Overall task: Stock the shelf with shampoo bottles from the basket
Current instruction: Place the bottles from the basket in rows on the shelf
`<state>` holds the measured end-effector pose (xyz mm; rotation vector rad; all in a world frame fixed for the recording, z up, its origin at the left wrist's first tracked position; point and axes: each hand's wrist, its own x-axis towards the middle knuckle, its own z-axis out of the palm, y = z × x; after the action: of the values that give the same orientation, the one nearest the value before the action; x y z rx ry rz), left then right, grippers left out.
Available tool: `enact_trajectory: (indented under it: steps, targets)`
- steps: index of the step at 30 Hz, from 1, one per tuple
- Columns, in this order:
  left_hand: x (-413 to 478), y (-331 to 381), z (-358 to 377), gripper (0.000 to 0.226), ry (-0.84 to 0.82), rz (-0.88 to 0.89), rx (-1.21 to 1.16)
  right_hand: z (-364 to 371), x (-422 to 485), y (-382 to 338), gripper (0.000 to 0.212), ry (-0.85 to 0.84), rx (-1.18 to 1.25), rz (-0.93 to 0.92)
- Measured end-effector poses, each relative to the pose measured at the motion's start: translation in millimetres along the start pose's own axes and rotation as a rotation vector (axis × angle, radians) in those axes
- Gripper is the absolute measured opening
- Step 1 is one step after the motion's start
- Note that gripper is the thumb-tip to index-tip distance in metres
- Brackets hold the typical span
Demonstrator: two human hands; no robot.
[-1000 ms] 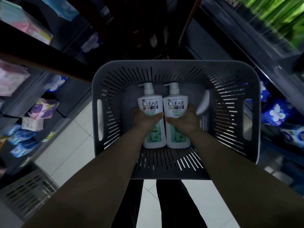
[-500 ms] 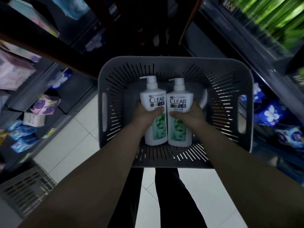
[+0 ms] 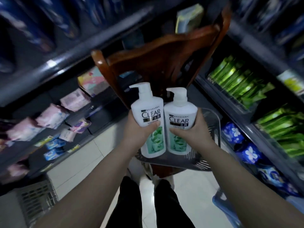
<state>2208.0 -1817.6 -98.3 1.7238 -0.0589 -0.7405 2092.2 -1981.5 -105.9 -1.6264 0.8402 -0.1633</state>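
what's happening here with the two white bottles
A person in a shop aisle grips the left bottle with the left hand and the right bottle with the right hand. Both white shampoo bottles are upright, side by side, held over the grey basket, with a wooden chair behind it. Neither is on a shelf yet.

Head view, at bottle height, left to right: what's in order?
Pink packs → left hand → left shampoo bottle → right shampoo bottle → right hand → basket → blue flowered packs → green packs.
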Motion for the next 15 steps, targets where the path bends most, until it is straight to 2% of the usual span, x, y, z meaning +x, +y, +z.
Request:
enact_trajectory:
  steps: [5, 8, 11, 15]
  targets:
    - [-37, 74, -70, 0.072, 0.018, 0.148, 0.01, 24, -23, -98, 0.072, -0.144, 0.029, -0.189]
    - [-58, 110, -119, 0.06, 0.077, 0.238, 0.024, 47, -34, -153, 0.075, -0.2, 0.01, -0.331]
    - [-80, 145, -170, 0.049, 0.125, 0.33, 0.05, 75, -43, -200, 0.079, -0.208, 0.046, -0.391]
    - [-101, 189, -235, 0.056, 0.154, 0.43, 0.052, 117, -57, -266, 0.077, -0.288, 0.047, -0.473]
